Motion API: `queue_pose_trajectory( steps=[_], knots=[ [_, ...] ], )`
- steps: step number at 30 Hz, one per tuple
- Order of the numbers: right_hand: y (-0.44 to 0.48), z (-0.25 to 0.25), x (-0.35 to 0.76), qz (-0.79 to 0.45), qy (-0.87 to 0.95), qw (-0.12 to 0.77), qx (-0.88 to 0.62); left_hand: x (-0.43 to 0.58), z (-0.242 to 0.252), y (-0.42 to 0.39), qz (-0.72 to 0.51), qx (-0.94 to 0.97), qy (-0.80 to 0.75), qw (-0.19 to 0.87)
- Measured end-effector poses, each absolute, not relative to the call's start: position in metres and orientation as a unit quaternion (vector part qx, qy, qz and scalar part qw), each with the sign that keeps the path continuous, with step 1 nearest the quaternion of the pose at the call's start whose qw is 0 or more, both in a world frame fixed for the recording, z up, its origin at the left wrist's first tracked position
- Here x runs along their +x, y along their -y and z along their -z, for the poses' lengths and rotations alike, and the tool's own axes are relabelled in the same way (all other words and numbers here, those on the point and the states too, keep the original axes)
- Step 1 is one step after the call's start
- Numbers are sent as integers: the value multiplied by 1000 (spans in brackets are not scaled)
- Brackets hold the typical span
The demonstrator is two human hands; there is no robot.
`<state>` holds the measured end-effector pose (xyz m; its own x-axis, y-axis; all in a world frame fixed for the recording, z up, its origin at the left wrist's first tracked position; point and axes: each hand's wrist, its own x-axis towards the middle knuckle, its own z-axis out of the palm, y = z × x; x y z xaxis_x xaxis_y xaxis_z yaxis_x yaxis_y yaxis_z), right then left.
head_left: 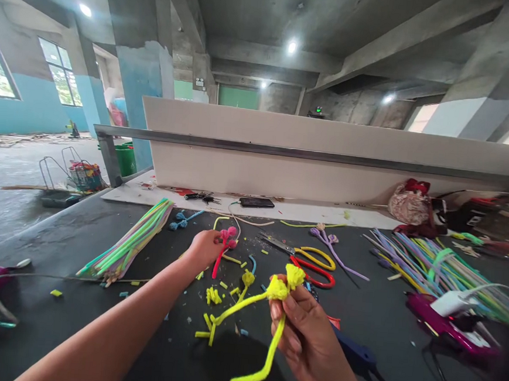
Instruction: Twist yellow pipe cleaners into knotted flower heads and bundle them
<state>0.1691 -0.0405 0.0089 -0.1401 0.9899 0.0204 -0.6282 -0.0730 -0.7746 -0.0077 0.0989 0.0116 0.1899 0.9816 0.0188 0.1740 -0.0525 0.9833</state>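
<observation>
My right hand [313, 336] pinches a yellow pipe cleaner [272, 350] with two knotted, flower-like heads, its stems bent and hanging above the table. My left hand [204, 250] reaches farther out, fingers closed at a pink pipe-cleaner piece [228, 235] with several balls on it. Between the hands lies a smaller yellow pipe-cleaner flower [248, 278] with a blue end. Short yellow cuttings [213, 296] are scattered nearby. Beyond my right hand rest scissors [314, 265] with one red and one yellow handle. My right palm partly hides a dark blue tool [356, 351] with a cord.
Pipe-cleaner bundles lie at left [133, 240] and right [429, 263]. A purple pipe-cleaner piece [333, 249] and a blue one [184, 219] lie farther back. A phone [257, 203] sits by the white partition [282, 178]. Magenta glue-gun-like devices [446, 332] and cords occupy the sides.
</observation>
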Motion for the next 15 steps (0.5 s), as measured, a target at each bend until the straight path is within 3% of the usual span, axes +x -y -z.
queue_pose_trajectory(
  steps=[7, 15],
  knots=[
    [36, -6, 167, -671, 335, 604, -269, 6, -43, -21, -328, 643, -362, 590],
    [37, -6, 164, -650, 351, 607, -292, 23, -34, -1, -405, 596, -385, 577]
  ],
)
